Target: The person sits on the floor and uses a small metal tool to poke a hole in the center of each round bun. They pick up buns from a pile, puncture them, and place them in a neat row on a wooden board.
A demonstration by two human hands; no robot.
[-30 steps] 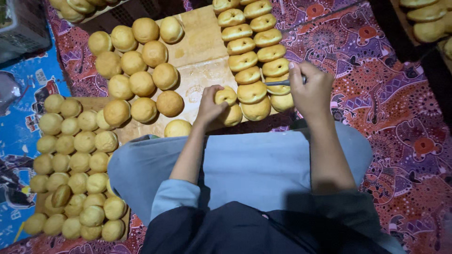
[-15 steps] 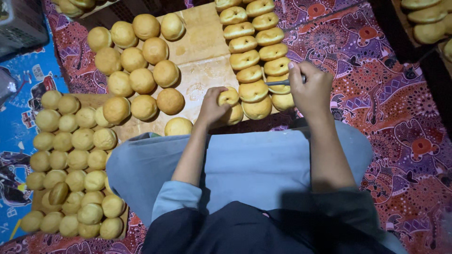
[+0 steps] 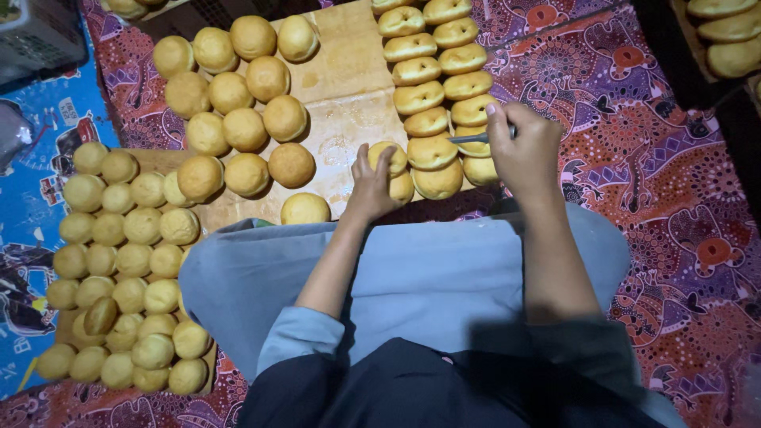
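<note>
Small round golden bun (image 3: pixel 386 156) sits on the brown cardboard sheet (image 3: pixel 349 87), left hand (image 3: pixel 372 181) curled over it to pin it steady. Right hand (image 3: pixel 525 150) pinches a thin metal tool (image 3: pixel 469 138), tip aimed into the row of split buns (image 3: pixel 432 87) alongside.

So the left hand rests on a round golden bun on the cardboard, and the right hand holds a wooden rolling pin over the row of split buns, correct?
Not quite. The head view shows the right hand holding a thin grey metal tool, not a wooden rolling pin, over the row of split buns. The left hand does rest on a round golden bun on the cardboard.
</note>
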